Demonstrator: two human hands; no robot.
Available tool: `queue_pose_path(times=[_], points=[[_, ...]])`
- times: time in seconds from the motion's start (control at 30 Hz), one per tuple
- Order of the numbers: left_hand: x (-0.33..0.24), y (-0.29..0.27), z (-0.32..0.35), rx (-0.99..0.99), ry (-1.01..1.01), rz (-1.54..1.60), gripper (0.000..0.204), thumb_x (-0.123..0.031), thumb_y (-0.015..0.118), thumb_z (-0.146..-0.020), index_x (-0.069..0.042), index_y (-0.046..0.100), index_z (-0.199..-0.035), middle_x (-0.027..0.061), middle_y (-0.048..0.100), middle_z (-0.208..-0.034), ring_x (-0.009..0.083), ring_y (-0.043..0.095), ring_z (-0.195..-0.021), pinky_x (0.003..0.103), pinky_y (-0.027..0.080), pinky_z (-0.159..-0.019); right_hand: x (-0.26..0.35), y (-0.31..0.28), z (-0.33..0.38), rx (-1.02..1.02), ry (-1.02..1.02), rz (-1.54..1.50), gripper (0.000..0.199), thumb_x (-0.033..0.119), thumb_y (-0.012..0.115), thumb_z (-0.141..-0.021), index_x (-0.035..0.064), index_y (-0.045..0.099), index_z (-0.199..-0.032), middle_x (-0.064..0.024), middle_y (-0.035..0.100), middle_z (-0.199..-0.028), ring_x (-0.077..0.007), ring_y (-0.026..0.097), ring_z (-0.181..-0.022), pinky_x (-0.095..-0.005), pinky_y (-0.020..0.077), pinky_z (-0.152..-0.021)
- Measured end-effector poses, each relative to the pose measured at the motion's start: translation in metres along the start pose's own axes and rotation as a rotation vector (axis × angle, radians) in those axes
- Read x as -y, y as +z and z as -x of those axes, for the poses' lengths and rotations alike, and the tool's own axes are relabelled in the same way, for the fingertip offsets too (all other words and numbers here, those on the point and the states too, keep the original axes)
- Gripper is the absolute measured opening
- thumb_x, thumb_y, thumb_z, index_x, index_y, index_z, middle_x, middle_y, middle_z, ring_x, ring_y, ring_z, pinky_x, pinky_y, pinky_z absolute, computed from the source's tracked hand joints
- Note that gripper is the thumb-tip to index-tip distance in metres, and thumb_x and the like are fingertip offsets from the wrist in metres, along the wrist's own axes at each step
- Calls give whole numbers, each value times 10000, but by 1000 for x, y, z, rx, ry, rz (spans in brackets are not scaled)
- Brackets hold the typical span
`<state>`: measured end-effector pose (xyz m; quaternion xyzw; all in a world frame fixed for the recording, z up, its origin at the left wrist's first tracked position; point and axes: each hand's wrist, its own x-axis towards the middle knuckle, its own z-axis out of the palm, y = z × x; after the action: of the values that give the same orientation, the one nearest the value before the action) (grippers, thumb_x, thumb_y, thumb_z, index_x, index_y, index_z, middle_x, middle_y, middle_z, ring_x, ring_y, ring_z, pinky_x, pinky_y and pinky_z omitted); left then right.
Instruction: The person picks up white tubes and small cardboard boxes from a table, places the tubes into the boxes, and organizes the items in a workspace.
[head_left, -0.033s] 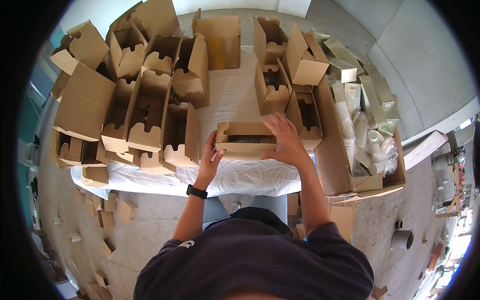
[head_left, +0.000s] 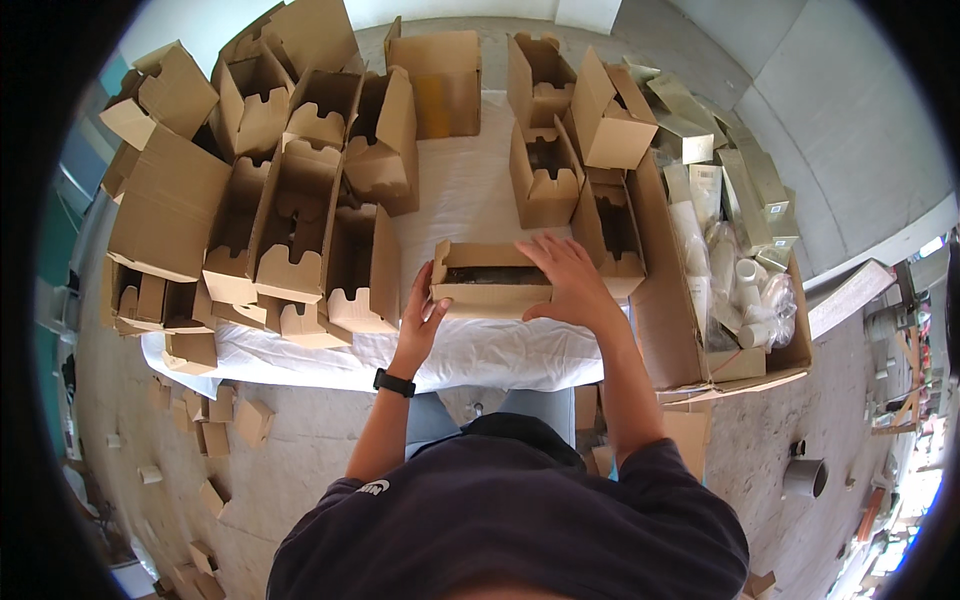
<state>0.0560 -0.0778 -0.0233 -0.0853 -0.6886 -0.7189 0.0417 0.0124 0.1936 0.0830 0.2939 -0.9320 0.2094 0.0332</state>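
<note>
A small brown cardboard box (head_left: 495,300) lies lengthwise in front of me on the white-covered table, its long opening facing up with something dark inside. At its left end, my left hand (head_left: 418,315) grips the box, thumb along the front and fingers round the side. My right hand (head_left: 572,285) spans the right end, thumb at the front corner and fingers stretched across the top edge. The palm side of that hand is hidden.
Several open cardboard boxes (head_left: 300,210) stand in rows on the left. More open boxes (head_left: 545,175) stand at the back right. A large carton (head_left: 655,290) at the right edge holds packaging and white plastic parts. Small boxes (head_left: 254,422) lie on the floor.
My right hand's fingers have shifted slightly left and come down over the box's right end. The left hand and the box are nearly unmoved.
</note>
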Motion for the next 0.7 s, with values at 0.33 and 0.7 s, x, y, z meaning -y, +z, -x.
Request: queue_pose_path(times=[0.33,0.7], points=[[36,-11,13,47,-51,-68,693,-97,621,-948,-38,227,-1515,123,447,-1433,207,495,-1277,336,405,-1053,-8,7,-16,143,-27,66,921,257,873,-542,175,469,-1365,-176,539,-1282,-364,527,-1178,-456,419,-979],[45,-7,10,8,-55,-114,634,-138,608,-962,-73,281,-1502,145,423,-1473,245,424,-1351,379,378,-1080,20,19,28,-281,276,57,812,235,817,-631,78,475,-1350,-189,524,-1231,-387,525,-1104,-451,440,-930]])
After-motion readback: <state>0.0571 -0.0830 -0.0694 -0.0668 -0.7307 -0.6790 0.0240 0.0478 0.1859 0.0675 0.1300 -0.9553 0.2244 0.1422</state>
